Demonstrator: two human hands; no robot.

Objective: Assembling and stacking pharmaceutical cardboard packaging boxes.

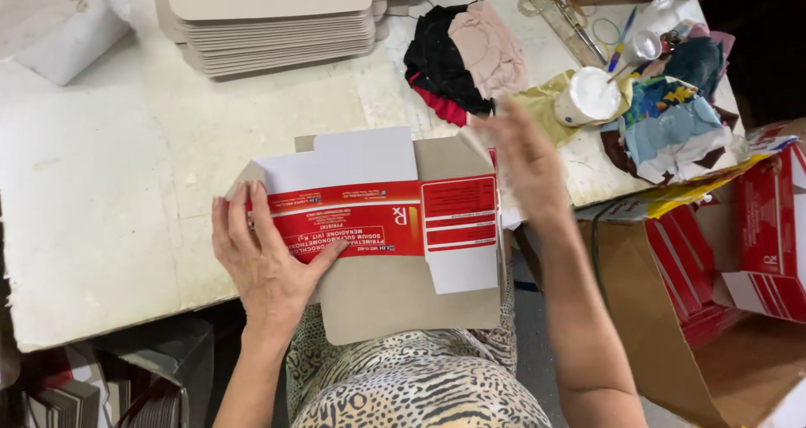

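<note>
A flat red-and-white printed carton blank [378, 218] lies on a plain grey cardboard sheet [403, 298] at the near edge of the white table [126, 184]. My left hand [264, 260] presses flat on the left part of the red carton, fingers spread. My right hand [525, 155] hovers blurred just right of the carton's right edge, fingers apart, holding nothing that I can see.
A stack of grey cardboard blanks [273, 21] stands at the back. Black, pink and red cloth scraps [462, 54] lie behind the carton. A white tub [588, 96] and colourful rags [672, 126] sit at right. A brown box of red cartons [697, 277] stands beside the table.
</note>
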